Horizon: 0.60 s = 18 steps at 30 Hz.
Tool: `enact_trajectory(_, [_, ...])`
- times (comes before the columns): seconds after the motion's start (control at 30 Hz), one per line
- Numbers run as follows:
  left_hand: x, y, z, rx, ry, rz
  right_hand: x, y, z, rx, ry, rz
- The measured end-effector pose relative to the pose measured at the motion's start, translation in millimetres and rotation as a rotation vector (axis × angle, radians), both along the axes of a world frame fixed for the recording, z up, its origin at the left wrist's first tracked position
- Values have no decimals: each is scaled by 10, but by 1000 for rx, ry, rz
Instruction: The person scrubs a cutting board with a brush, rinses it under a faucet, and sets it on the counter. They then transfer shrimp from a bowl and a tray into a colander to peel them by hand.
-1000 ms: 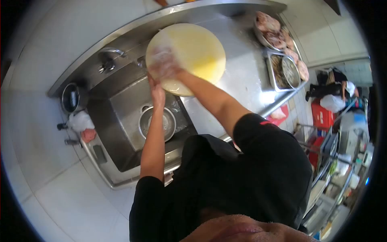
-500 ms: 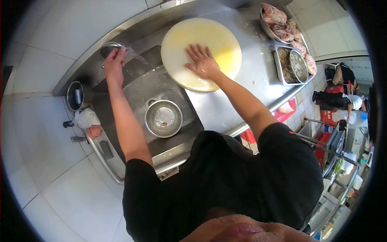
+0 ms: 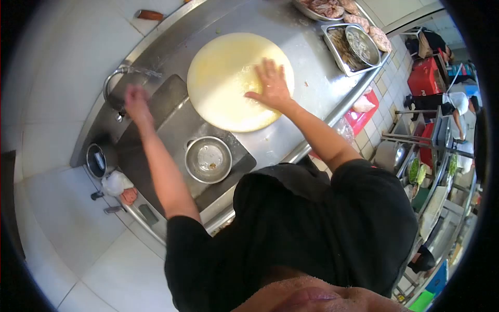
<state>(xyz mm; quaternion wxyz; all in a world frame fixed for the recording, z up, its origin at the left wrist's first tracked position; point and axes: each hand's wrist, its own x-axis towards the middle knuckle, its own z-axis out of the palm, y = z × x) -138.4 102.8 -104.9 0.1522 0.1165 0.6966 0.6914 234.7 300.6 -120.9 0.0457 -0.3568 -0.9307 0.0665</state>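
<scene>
A round, thick, whitish-yellow cutting board (image 3: pixel 218 83) lies wet on the steel counter, partly over the sink's edge. My right hand (image 3: pixel 271 87) rests on it, palm down with the fingers spread. Near the curved faucet (image 3: pixel 108 86), my left hand (image 3: pixel 138 105) is over the sink, its fingers smeared by motion. A clear streak of water (image 3: pixel 145 72) comes off the faucet's end toward the board. Down in the sink (image 3: pixel 169 130) sits a round metal bowl (image 3: pixel 192 161) with a little brown matter inside.
A steel tray (image 3: pixel 338 44) holding a smaller bowl (image 3: pixel 363 47) stands at the counter's right end, beside raw meat (image 3: pixel 379 39). Left of the sink are a metal pot (image 3: pixel 99 160) and a white bag (image 3: pixel 116 183). Another person (image 3: pixel 456 106) is at far right.
My left hand has come off the faucet's end and moved down. My right hand stays flat on the board, placed nearer its right side. The camera view has shifted.
</scene>
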Motion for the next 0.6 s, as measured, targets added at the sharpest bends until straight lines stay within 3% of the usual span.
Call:
enact_trajectory(0.03, [166,-119,-330,-197,-25,-70,111,113,-28,-8,-52,-106])
enact_trajectory(0.07, [523,-147,-565,-370,192,-163,76,164,-63,26,-22,-128])
enact_trajectory(0.1, [888,-181,-1028,-275,27,-186,48,193,-107,59,1,-160])
enact_trajectory(0.13, [1308,-84,-892,-602,56,-262,-96,188,-194,20,152,-177])
enact_trajectory(0.2, [1948,113,-1115,-234,142,-151,-660,89,-368,-48,349,-214])
enact_trajectory(0.23, [2037,138,-971,-245,-91,-133,-887,-26,-109,-362,448,-152])
enact_trajectory(0.27, [1952,121,-1021,-348,-221,-137,-1240,-179,-504,-181,599,160])
enact_trajectory(0.3, [1842,47,-1264,-302,-78,-144,-1433,-413,-432,-222,643,284])
enact_trajectory(0.33, [1798,1,-1468,-258,66,-139,-1492,-458,-171,-275,432,593])
enact_trajectory(0.4, [1895,24,-1153,-310,138,-193,-1426,-509,-7,-428,423,647])
enact_trajectory(0.47, [1941,56,-996,-380,135,-199,-1128,-390,303,-809,532,481])
enact_trajectory(0.53, [1923,84,-976,-460,51,-161,-648,77,-113,-771,830,375])
enact_trajectory(0.57, [1939,96,-941,-523,49,-139,-186,368,-96,-1039,848,167])
enact_trajectory(0.6, [1965,140,-882,-582,49,-116,205,785,-524,-938,1081,179])
